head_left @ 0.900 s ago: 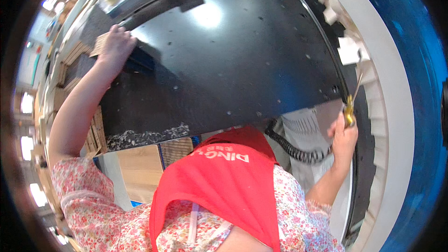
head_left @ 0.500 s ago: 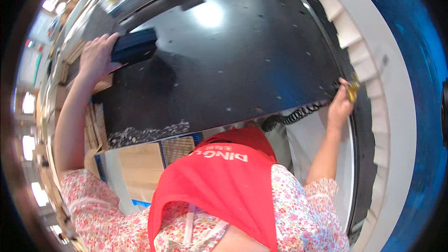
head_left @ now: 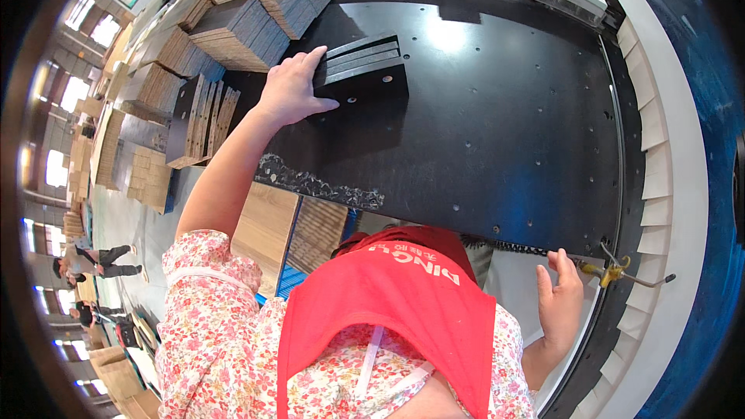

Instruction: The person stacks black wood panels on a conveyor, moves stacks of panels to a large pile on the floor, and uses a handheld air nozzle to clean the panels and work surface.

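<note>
My left hand grips one end of a small stack of dark boards, thumb on the near side and fingers on the far side. The stack stands over the black worktable; its layered edges and a face with round holes show. My right hand holds nothing, its fingers raised and thumb apart, close to the table's front right corner. Beside it, a yellow air blow gun with a bent metal nozzle sits at the table edge, apart from the fingers. A black coiled hose runs along the front edge.
Stacks of cut boards stand at the far left, with several more dark boards on edge nearer me. Chips litter the table's front left edge. A pale pleated guard borders the right side. Two people are in the left background.
My right hand has let go of the air blow gun and drawn back toward me. The view has shifted left, and the board stack in my left hand has turned, showing its edges and holed face.
</note>
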The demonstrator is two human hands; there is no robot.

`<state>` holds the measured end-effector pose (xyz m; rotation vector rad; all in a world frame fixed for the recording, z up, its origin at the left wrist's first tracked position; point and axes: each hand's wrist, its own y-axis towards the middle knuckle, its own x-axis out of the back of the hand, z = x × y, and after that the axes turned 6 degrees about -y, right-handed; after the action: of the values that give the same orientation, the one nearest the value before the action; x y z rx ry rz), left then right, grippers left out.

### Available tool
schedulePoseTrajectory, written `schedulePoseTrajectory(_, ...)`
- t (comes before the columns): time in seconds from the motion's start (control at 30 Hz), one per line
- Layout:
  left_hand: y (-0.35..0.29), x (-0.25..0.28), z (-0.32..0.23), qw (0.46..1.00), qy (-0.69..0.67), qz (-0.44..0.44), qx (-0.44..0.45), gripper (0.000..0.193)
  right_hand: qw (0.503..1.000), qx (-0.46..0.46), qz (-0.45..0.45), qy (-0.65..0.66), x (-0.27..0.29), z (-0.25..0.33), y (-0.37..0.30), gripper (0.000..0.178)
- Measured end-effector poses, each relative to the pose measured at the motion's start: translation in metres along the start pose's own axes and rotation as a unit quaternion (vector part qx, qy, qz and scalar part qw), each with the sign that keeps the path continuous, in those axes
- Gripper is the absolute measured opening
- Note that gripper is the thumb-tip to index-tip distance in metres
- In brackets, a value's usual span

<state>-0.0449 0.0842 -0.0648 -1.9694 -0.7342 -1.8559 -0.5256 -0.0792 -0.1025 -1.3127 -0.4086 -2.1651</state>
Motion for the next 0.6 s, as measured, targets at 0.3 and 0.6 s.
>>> schedulePoseTrajectory(0.3, -0.003, -0.001, -0.005, 0.998, -0.053, -0.042, 0.015, 0.082, 0.977, 0.187, 0.061, 0.083, -0.012, 0.03, 0.036, 0.039)
schedulePoseTrajectory(0.6, -0.028, 0.01, 0.002, 0.998, -0.006, -0.03, -0.055, 0.099, 0.97, 0.225, 0.064, 0.073, -0.013, 0.041, 0.055, 0.038)
